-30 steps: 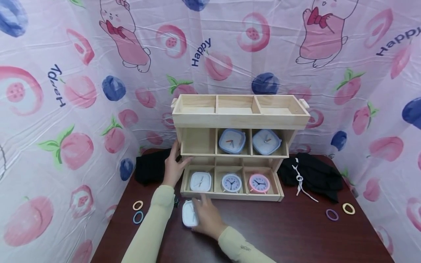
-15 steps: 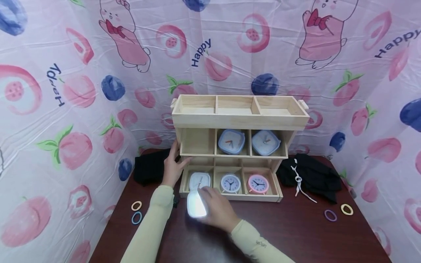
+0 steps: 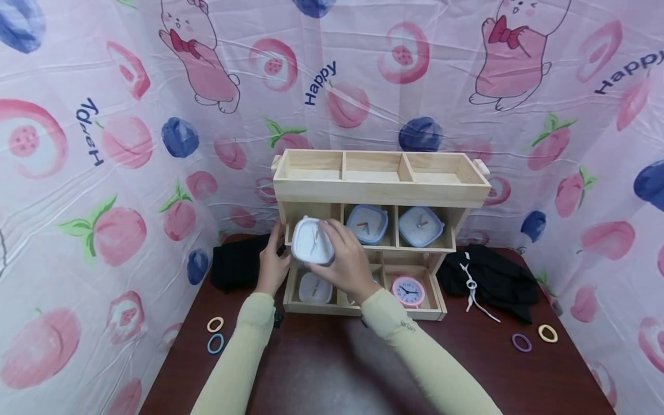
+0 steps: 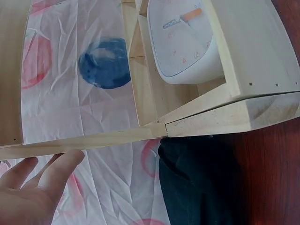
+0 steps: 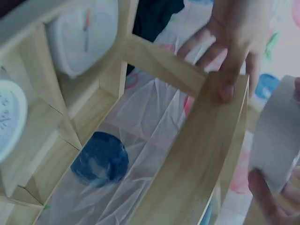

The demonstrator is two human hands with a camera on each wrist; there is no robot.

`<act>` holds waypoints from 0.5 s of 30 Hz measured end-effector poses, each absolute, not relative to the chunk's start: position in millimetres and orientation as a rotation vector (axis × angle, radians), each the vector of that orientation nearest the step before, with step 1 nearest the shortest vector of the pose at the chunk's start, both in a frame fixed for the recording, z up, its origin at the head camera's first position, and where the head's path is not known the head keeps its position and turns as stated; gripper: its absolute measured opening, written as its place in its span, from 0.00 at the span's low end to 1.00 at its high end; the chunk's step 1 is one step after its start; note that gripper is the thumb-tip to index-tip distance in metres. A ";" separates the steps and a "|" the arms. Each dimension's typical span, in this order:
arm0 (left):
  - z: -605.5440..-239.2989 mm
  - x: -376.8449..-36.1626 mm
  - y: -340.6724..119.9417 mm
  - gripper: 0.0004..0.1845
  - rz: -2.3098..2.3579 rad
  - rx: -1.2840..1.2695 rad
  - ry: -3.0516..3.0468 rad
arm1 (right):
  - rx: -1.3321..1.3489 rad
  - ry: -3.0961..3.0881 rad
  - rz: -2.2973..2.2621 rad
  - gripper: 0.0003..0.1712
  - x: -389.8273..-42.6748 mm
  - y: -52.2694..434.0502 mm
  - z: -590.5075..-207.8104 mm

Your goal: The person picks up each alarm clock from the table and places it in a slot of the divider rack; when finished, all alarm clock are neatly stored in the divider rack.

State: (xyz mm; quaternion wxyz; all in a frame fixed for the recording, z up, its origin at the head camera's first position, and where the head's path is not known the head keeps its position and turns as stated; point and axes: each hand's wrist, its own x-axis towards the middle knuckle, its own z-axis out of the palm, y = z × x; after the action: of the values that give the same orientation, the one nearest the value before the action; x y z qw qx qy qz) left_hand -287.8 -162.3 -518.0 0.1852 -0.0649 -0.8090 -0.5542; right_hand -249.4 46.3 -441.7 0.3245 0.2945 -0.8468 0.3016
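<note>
The small white square alarm clock with rounded corners (image 3: 313, 241) shows a pale face with thin hands, one of them orange; its numerals are too small to read. It is held up in the air in front of the left compartment of the middle tier of the three-tier pale wooden organiser (image 3: 381, 191), tilted slightly. The right hand (image 3: 346, 262) grasps it, fingers wrapped round its right edge and back. The left hand (image 3: 273, 260) rests against the organiser's left side at the middle tier, fingers relaxed and straight, thumb on the front rail.

In the bottom tier sit a second white square clock (image 3: 314, 287) on the left and a pink round clock (image 3: 408, 291) on the right. Two pale blue square clocks (image 3: 367, 223) stand in the middle tier. Black cloths (image 3: 494, 279) lie on the dark red table (image 3: 321, 374), with coloured hair rings (image 3: 216, 334) near the edges.
</note>
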 end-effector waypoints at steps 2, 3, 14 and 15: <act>-517.9 -287.5 -162.8 0.51 -1.557 -0.186 -2.281 | 0.726 -2.207 0.782 0.50 -261.5 41.7 -437.0; -517.7 -287.3 -162.9 0.51 -1.552 -0.185 -2.285 | 0.705 -2.204 0.776 0.48 -267.5 39.5 -435.7; -516.9 -287.1 -162.9 0.54 -1.532 -0.160 -2.328 | 0.601 -2.349 0.582 0.33 -308.5 26.9 -437.2; -516.8 -286.9 -163.1 0.55 -1.535 -0.157 -2.329 | 0.596 -2.365 0.565 0.32 -309.8 26.2 -437.8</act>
State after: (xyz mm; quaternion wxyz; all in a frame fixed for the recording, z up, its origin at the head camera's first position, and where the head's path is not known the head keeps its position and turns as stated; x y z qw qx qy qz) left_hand -286.9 -163.1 -516.8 0.1730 -0.0555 -0.8210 -0.5412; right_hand -309.8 26.2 -437.8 0.3134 0.2262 -0.8971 0.2143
